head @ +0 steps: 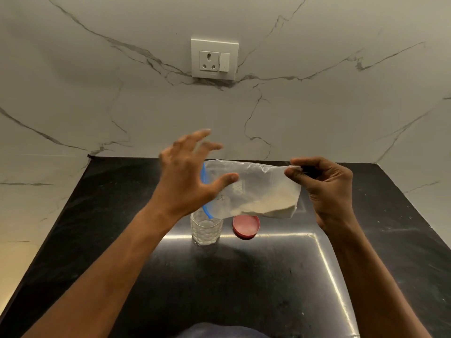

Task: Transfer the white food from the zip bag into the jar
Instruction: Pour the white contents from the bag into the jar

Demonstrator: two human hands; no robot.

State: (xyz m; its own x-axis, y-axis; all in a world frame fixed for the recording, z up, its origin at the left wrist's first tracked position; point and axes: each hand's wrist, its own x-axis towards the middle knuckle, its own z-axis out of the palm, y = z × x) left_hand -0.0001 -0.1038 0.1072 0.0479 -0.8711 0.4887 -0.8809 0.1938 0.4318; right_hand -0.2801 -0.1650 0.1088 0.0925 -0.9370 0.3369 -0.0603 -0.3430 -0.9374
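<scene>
Pinching a corner of the zip bag (253,189) with the right hand (324,191), white food (266,207) settled low, blue-zip end above the jar (207,228); left hand (188,181) spread beside it, red lid (246,226) nearby.

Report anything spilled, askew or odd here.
No spill visible. The clear zip bag hangs sideways, pinched only at one corner by the right hand; its white food sits away from the blue-edged mouth above the clear jar.
</scene>
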